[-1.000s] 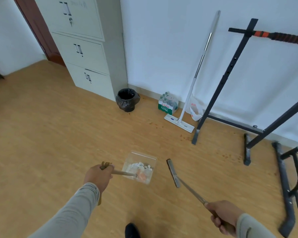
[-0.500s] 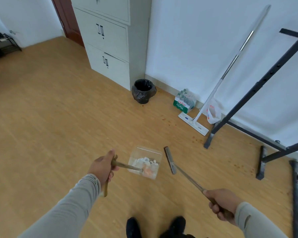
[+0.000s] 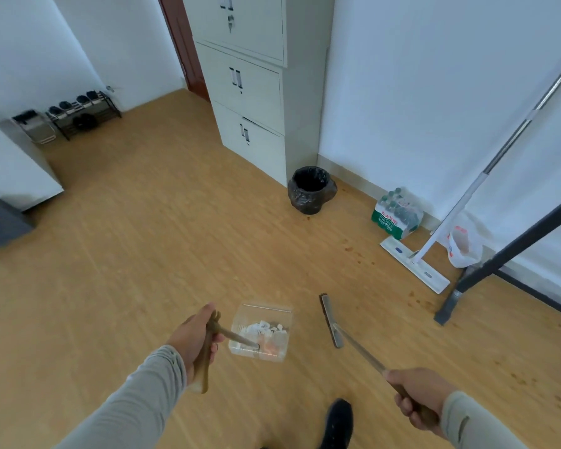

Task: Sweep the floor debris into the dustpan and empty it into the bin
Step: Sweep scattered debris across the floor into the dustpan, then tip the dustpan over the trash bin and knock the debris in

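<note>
**op:** Watching the head feed from here. My left hand [image 3: 193,338] is wrapped around the wooden handle of the clear dustpan [image 3: 261,332], lower middle of the frame, and the pan looks to be carried just off the floor [image 3: 127,254] with a heap of white scraps and something orange [image 3: 266,332] sitting in it. My right hand [image 3: 415,400], lower right, is clenched on the broom [image 3: 347,335] handle, with the brush head just right of the pan and not touching it. The bin [image 3: 310,189], with its black liner, is in the upper middle of the frame against the cabinet [image 3: 256,92], well apart from the pan.

**reply:** So what's the worry? Just walk it over.

**op:** The pan mostly. It's shallow and the front lip is open, so if that handle rolls in my grip on the way over, the light paper bits slide straight out. Same if I move fast, I reckon they'd flutter off.

**reply:** And at the bin?

**op:** The mouth looks narrow and the liner is crumpled inward, while the pan seems about as wide. Tip it from too high or off centre and half lands on the floor beside it. Also the broom head is trailing low, so it could catch the floor or clip the pan.
</note>
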